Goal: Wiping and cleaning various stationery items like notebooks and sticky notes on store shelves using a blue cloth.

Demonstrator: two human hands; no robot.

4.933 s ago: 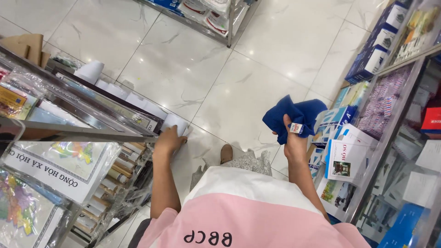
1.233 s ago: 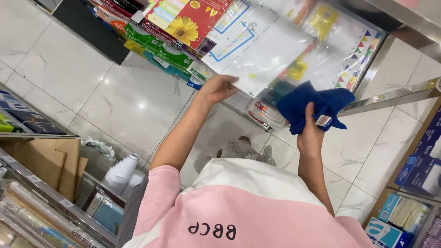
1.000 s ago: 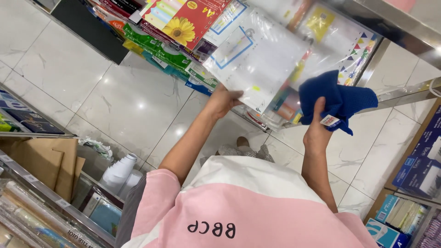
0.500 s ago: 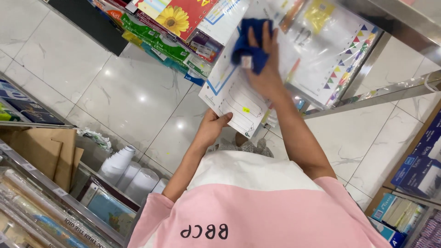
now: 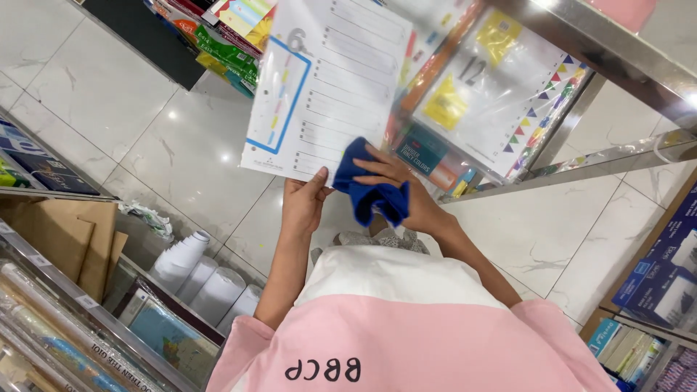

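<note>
White marbled floor tiles, glossy, shop aisle with metal racks on all sides.

Centre frame: left hand pinches lower edge of a plastic-wrapped divider pack, fingers clamped on it, pack tilted up toward the camera. Right hand presses a blue cloth against the pack's lower right corner, fingers closed over the cloth.

Judgement: wiping step is underway; next stroke needs the pack held steady.

Upper right: rack with more packs. Lower left: white paper rolls, brown cardboard.

Glossy marble floor — steel shelving around.
</note>
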